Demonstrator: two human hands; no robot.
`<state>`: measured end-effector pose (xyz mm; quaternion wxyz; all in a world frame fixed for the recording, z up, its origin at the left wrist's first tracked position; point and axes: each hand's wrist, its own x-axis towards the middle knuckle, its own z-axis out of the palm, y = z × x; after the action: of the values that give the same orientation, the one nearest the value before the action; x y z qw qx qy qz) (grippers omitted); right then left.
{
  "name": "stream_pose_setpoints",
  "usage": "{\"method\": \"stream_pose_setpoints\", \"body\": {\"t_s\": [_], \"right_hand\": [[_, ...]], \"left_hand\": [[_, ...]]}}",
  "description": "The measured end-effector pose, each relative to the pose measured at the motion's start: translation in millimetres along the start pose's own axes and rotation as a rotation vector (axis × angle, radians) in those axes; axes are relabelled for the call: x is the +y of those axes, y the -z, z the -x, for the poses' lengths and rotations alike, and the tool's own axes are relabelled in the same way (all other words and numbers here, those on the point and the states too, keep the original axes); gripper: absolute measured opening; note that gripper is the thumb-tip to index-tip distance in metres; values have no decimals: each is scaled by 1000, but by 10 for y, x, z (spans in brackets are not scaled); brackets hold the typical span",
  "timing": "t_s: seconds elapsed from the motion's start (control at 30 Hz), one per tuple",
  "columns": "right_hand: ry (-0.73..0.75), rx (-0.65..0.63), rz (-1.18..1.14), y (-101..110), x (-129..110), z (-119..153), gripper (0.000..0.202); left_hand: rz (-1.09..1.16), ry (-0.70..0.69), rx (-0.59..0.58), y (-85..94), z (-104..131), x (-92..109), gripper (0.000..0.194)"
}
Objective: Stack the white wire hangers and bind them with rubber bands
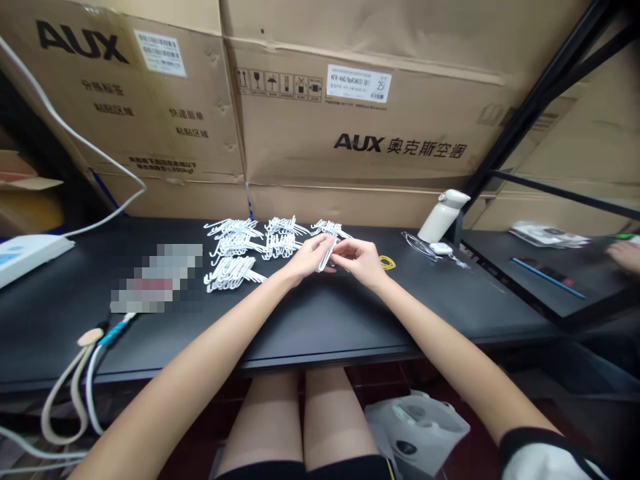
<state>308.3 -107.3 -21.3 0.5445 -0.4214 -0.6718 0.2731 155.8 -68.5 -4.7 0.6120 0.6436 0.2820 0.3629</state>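
Forearms (197,357) over black table (325,327), cartons (300,153) behind

a black table (320,327) runs under the fingers (353,250); bundled white hooks (233,273) lie left of and beyond them, yellow bands (388,264) just right, a white bottle (440,219) farther right.

Hooks (233,275) lie on the table (325,327); cartons (400,160) behind; bottle (441,217) right.

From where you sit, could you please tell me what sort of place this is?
Probably a workroom or storeroom: large AUX-printed cardboard stands behind a black table, where white hooked pieces lie in several piles.
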Motion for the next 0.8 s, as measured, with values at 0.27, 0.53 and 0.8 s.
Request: {"method": "stream_pose_setpoints", "body": {"t_s": [0.27, 0.53, 0.8], "right_hand": [[45, 37, 109, 3, -51, 24, 18], [98, 16, 179, -19, -52, 28, 13], [-18, 187, -3, 280, 30, -187, 28]], "left_hand": [[-30, 37, -30, -32, 21, -5, 25], [-222, 16, -38, -49, 21, -32, 27], [-166, -9, 111, 91, -73, -57, 19]]}}
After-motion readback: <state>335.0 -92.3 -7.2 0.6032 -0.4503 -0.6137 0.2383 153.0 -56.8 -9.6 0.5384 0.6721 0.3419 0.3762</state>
